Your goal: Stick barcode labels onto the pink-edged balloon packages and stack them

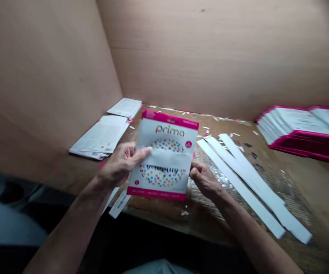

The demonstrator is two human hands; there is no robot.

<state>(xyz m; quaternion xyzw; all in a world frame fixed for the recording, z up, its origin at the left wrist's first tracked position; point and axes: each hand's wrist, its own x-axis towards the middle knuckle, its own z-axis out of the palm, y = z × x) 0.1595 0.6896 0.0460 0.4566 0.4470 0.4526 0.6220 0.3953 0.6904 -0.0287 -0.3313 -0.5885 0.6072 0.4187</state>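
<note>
A flat white and pink balloon packet (164, 179), printed "prima" with coloured dots, is held up over the table. A plain white paper strip (168, 156) lies across its middle. My left hand (123, 161) grips the packet's left edge, its thumb pressing on the strip's end. At the right edge, my right hand (204, 178) has its fingers curled against the packet, with the fingertips partly hidden behind it.
Long white paper strips (247, 182) lie on the brown table (210, 224) at right. Beyond them is a pile of pink-edged packets (304, 129). White packets (101, 135) are stacked at left. Wooden panels rise at the left and back. Paper scraps dot the table.
</note>
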